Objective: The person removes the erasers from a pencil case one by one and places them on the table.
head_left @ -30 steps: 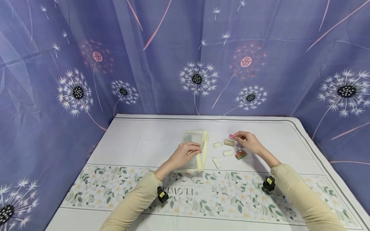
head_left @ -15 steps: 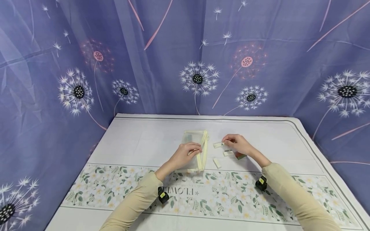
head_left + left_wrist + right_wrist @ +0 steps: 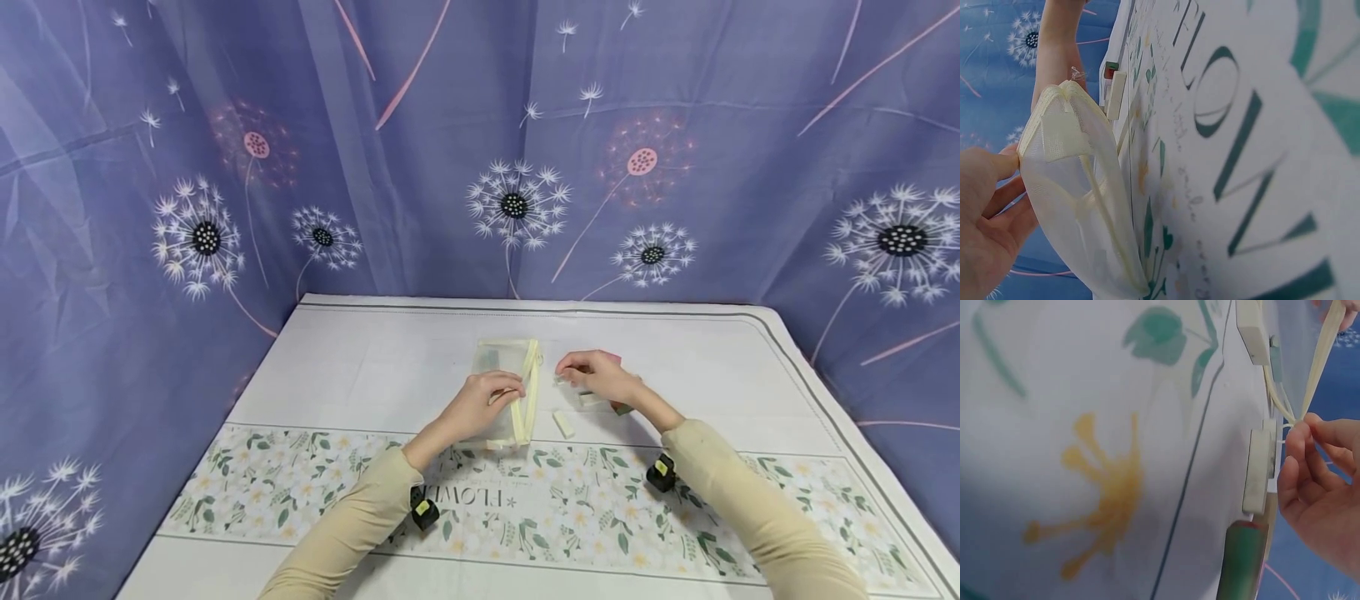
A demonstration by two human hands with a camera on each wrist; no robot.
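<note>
My left hand (image 3: 486, 398) pinches the edge of a pale yellow mesh zip pouch (image 3: 531, 412), whose mouth gapes toward the right. In the left wrist view the pouch (image 3: 1063, 169) bulges, with the thumb on its rim. My right hand (image 3: 596, 375) hovers over a group of block-shaped erasers. Its fingers are loosely bent, and nothing shows between them. Under its fingertips lies a pale eraser (image 3: 1270, 447), mostly hidden from the head view. Another pale eraser (image 3: 590, 399) and a red-and-green eraser (image 3: 621, 407) lie partly covered by the hand.
A pale eraser (image 3: 563, 423) lies apart, nearer the floral strip. Part of a pink eraser (image 3: 615, 358) shows behind the right hand. A greyish-green item (image 3: 487, 360) shows through the mesh. The white tablecloth (image 3: 375, 358) reaches a purple dandelion curtain (image 3: 420, 208).
My right hand has moved left from the pink eraser to above the pale eraser by the pouch, covering more of the group. My left hand has stayed on the pouch.
</note>
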